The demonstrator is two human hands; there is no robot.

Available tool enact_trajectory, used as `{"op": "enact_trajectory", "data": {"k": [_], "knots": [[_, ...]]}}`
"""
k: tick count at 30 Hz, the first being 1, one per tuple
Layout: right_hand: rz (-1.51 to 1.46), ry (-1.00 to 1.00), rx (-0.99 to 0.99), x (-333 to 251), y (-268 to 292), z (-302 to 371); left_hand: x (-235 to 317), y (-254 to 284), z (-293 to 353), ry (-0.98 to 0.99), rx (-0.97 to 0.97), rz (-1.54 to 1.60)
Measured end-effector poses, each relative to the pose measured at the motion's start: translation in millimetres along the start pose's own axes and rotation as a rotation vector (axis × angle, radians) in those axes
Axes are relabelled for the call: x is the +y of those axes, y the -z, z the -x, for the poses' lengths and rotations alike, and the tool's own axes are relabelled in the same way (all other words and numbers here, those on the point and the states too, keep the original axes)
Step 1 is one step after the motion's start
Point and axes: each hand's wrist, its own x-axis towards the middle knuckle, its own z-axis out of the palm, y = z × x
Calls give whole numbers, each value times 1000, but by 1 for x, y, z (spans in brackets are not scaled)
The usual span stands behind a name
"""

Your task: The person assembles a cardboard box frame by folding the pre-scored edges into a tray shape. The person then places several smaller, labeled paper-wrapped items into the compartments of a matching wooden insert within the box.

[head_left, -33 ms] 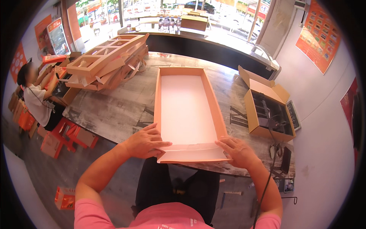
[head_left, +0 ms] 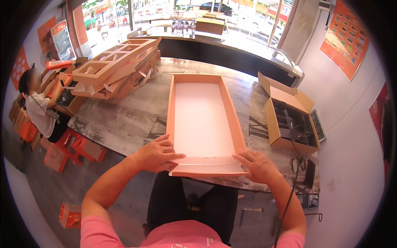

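Observation:
A long, shallow cardboard tray (head_left: 202, 120) lies on the table in front of me, with a pale inside and orange-brown side walls. Its near end flap (head_left: 206, 167) leans outward over the table's front edge, with a crease along it. My left hand (head_left: 156, 153) grips the near left corner, index finger reaching inside and thumb by the flap. At the near right corner my right hand (head_left: 257, 164) holds the wall, its fingertips over the inner side. The undersides of both grips are hidden.
Folded cardboard frames (head_left: 111, 68) are stacked at the far left. An open carton (head_left: 291, 124) with black items stands right, near a dark phone-like object (head_left: 309, 173) and a hanging cable (head_left: 294, 186). A person (head_left: 41, 103) works at the left beside red stools (head_left: 68, 144).
The near flap has tilted slightly, and more of its brown outer edge shows. Both hands stay almost where they were.

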Motion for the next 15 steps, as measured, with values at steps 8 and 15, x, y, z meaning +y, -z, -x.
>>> {"op": "enact_trajectory", "data": {"k": [8,15], "knots": [[-9,-9,33,-22,4,4,-11,2,5,4,18,-44],[-81,8,304,-5,-28,9,2,22,5,-6,-70,-56]]}}
